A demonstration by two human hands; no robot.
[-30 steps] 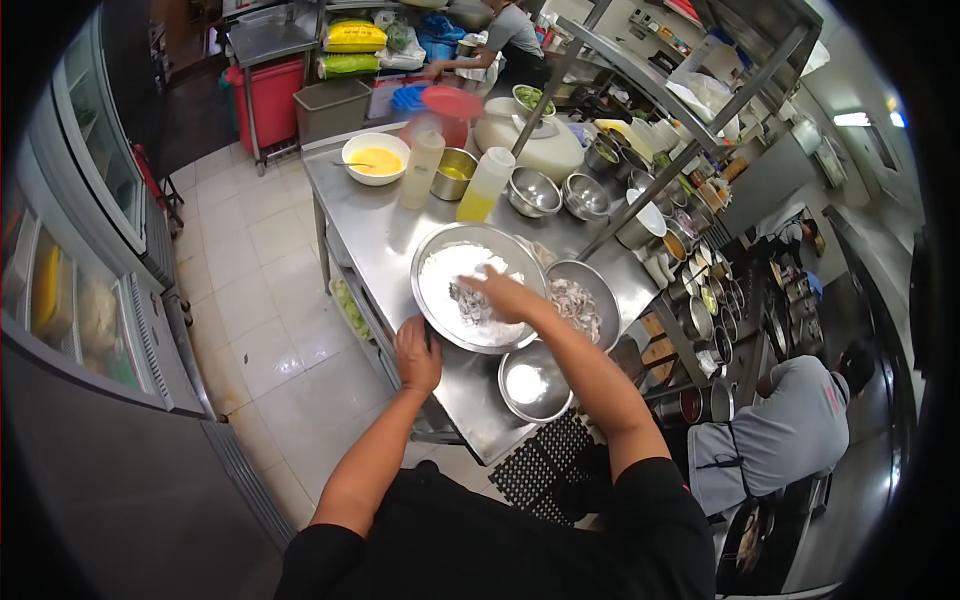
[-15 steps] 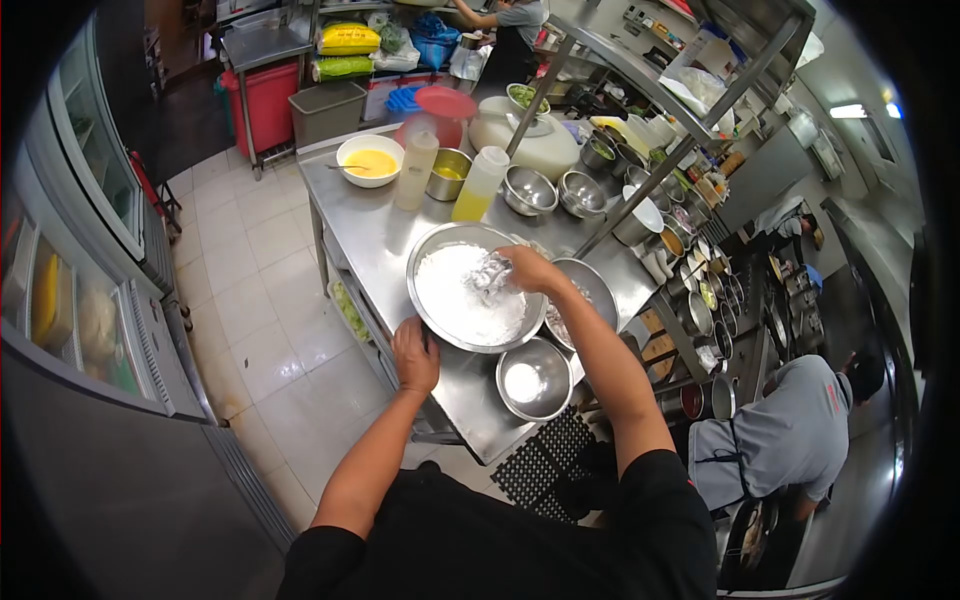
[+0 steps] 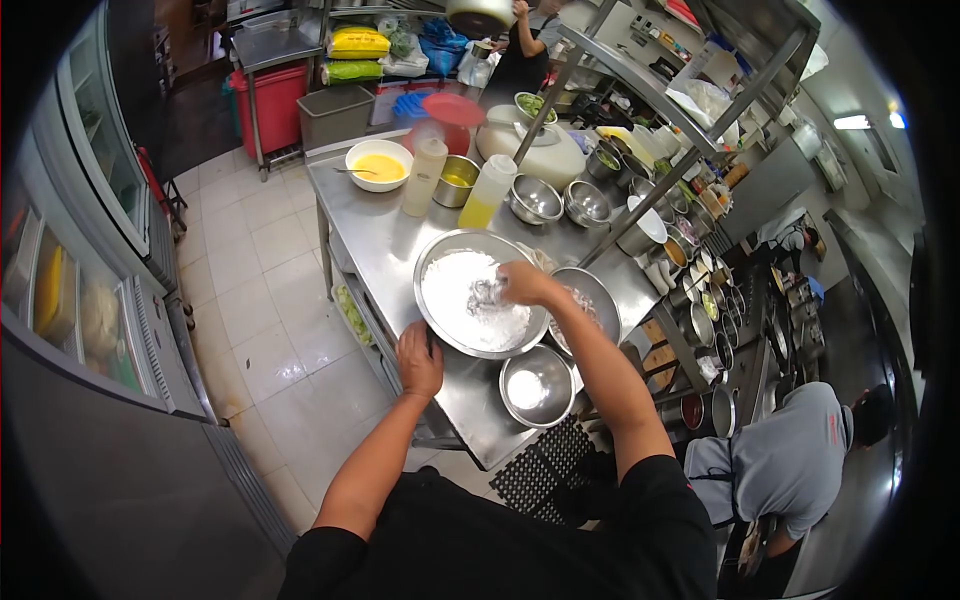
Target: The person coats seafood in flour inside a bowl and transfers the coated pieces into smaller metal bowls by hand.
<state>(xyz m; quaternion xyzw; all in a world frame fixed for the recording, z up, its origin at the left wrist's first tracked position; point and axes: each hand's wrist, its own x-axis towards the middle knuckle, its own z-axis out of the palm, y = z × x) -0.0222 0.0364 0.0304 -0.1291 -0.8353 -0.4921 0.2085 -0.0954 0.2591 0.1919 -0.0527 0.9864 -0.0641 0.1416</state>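
Note:
A wide metal bowl point(image 3: 432, 325) of white powder that looks like flour sits on the steel table point(image 3: 360, 225). My right hand point(image 3: 528, 284) is inside it, with whitened fingers closed around flour-coated pieces point(image 3: 487, 294), blurred by motion. My left hand point(image 3: 419, 362) lies against the bowl's near left side at the table edge, fingers stretched out and holding nothing. Partly behind my right forearm stands a second metal bowl point(image 3: 606, 300) with pale pinkish pieces in it. A smaller metal bowl point(image 3: 538, 385) with a shiny bottom stands nearest me.
Farther back are a white bowl of yellow liquid point(image 3: 379, 165), two squeeze bottles point(image 3: 425, 178), a metal pot point(image 3: 456, 181) and small steel bowls point(image 3: 536, 199). A shelf post point(image 3: 625, 215) rises on the right. A co-worker in grey point(image 3: 795, 455) bends at the lower right; another person point(image 3: 520, 55) stands behind.
My right hand has shifted slightly within the flour, still with floury pieces at its fingers. My left hand stays beside the bowl. The person at the back now holds a large pot up.

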